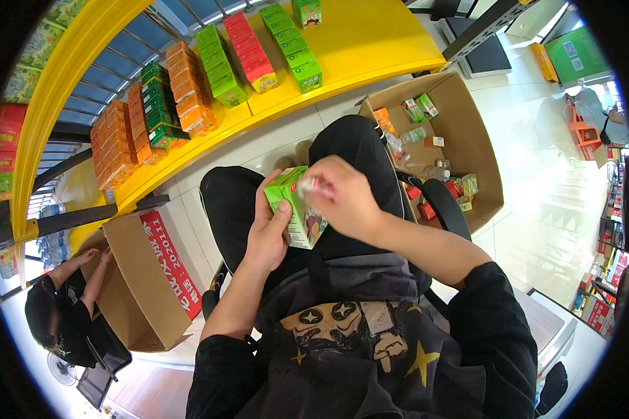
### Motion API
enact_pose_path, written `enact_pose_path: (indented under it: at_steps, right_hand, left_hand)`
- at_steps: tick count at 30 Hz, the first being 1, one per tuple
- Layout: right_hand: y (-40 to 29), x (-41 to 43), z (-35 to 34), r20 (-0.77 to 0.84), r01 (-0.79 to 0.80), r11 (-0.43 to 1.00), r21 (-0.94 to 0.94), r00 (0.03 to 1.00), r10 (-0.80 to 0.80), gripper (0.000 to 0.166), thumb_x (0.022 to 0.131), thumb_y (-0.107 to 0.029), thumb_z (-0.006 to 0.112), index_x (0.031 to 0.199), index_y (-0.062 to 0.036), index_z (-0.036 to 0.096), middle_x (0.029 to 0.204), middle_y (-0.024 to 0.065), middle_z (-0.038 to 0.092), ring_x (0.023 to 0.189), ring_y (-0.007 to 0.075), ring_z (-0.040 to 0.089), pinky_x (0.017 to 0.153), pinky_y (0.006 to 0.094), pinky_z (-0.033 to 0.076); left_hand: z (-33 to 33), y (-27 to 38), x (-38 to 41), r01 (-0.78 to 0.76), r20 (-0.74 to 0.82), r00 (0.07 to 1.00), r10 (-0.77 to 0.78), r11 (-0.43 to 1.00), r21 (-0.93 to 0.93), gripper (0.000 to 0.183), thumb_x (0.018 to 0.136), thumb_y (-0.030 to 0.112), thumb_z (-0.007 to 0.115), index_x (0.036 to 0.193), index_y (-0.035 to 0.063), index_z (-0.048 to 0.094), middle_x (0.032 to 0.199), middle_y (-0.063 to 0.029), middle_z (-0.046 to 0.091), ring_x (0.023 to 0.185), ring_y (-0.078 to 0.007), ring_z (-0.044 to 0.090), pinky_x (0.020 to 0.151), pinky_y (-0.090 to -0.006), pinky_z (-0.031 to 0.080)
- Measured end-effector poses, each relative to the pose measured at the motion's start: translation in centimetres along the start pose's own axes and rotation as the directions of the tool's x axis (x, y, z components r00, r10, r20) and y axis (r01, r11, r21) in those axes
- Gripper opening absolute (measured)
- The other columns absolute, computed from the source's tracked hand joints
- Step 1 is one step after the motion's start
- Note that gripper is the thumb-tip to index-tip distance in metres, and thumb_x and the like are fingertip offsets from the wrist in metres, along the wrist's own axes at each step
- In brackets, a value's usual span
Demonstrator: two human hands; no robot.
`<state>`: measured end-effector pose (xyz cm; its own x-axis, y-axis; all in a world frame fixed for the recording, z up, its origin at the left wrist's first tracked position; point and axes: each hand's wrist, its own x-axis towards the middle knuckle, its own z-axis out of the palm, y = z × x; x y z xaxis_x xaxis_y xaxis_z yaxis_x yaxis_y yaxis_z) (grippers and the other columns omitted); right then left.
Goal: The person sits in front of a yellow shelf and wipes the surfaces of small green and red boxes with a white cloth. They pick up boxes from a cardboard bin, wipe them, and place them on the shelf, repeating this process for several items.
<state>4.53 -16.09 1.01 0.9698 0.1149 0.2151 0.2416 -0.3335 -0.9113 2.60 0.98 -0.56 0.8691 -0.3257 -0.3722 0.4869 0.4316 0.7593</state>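
My left hand [268,228] grips a green drink carton [303,230] above my lap, thumb on its near side and fingers behind. The carton is tilted, and a side with printed fruit pictures and small writing faces me. At its upper right, my right hand [340,196] pinches a small white-and-red item [317,186], blurred and partly covered by the fingers; whether it is a cloth or a wrapper I cannot tell. This item overlaps the carton's top edge in the view.
A yellow shelf [367,39] ahead bears rows of green, red and orange cartons [188,94]. Right of my knees stands a cardboard box [474,131] with loose cartons and bottles. At left, another person [57,319] reaches into a second cardboard box [136,283]. A chair armrest [443,204] flanks my right side.
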Motion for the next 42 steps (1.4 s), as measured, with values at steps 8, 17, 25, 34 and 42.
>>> enact_pose_path:
  at_steps: [8, 17, 25, 34, 42]
  right_hand:
    - [1.0, 0.5, -0.1, 0.01, 0.018, 0.995, -0.095, 1.0, -0.017, 0.018, 0.074, 0.0, 0.062, 0.091, -0.0017, 0.056, 0.087, 0.0159, 0.056, 0.079, 0.0355, 0.059, 0.068, 0.0378, 0.051]
    - [1.0, 1.2, -0.8, 0.081, 0.188, 0.978, -0.09, 0.98, -0.181, 0.023, 0.071, 0.005, 0.065, 0.093, -0.0014, 0.059, 0.094, 0.0136, 0.058, 0.084, 0.0303, 0.06, 0.071, 0.0339, 0.051]
    - [0.6, -1.2, 0.8, 0.219, 0.21, 0.978, 0.007, 0.954, -0.206, 0.016, 0.072, -0.002, 0.062, 0.088, -0.0048, 0.058, 0.09, 0.0111, 0.057, 0.086, 0.0323, 0.057, 0.076, 0.0384, 0.049]
    - [0.5, -0.6, 0.9, 0.139, 0.27, 0.962, -0.031, 0.955, -0.263, 0.022, 0.072, -0.001, 0.064, 0.093, -0.0039, 0.058, 0.093, 0.0133, 0.058, 0.085, 0.033, 0.058, 0.075, 0.0369, 0.05]
    - [-0.1, 0.0, 0.1, 0.008, 0.177, 0.978, 0.113, 0.984, -0.179, 0.026, 0.073, 0.002, 0.068, 0.098, -0.0025, 0.062, 0.098, 0.0118, 0.058, 0.085, 0.0261, 0.061, 0.072, 0.0306, 0.051]
  left_hand:
    - [0.2, 0.7, 0.0, 0.016, 0.005, 1.0, -0.016, 0.991, -0.136, 0.048, 0.099, 0.028, 0.042, 0.142, 0.0148, 0.027, 0.137, -0.0102, 0.041, 0.123, -0.0263, 0.045, 0.102, -0.0431, 0.039]
    - [-0.9, 0.6, 0.1, 0.089, -0.015, 0.996, -0.091, 0.987, -0.131, 0.047, 0.099, 0.038, 0.036, 0.139, 0.0128, 0.034, 0.132, -0.0119, 0.047, 0.116, -0.0281, 0.052, 0.096, -0.0426, 0.044]
    - [-2.2, 0.9, 0.3, 0.097, -0.081, 0.988, -0.132, 0.935, -0.341, 0.037, 0.1, 0.032, 0.037, 0.129, 0.011, 0.042, 0.125, -0.0108, 0.053, 0.112, -0.0264, 0.054, 0.096, -0.0421, 0.044]
    - [-0.9, 0.8, 0.0, 0.099, -0.04, 0.993, -0.109, 0.973, -0.207, 0.045, 0.1, 0.031, 0.038, 0.139, 0.0115, 0.032, 0.134, -0.0096, 0.045, 0.121, -0.0238, 0.047, 0.1, -0.0394, 0.039]
    - [0.6, 0.9, -0.3, 0.124, 0.0, 0.992, -0.125, 0.988, -0.093, 0.05, 0.095, 0.011, 0.038, 0.144, 0.0126, 0.025, 0.133, -0.0111, 0.044, 0.118, -0.023, 0.048, 0.099, -0.0366, 0.041]
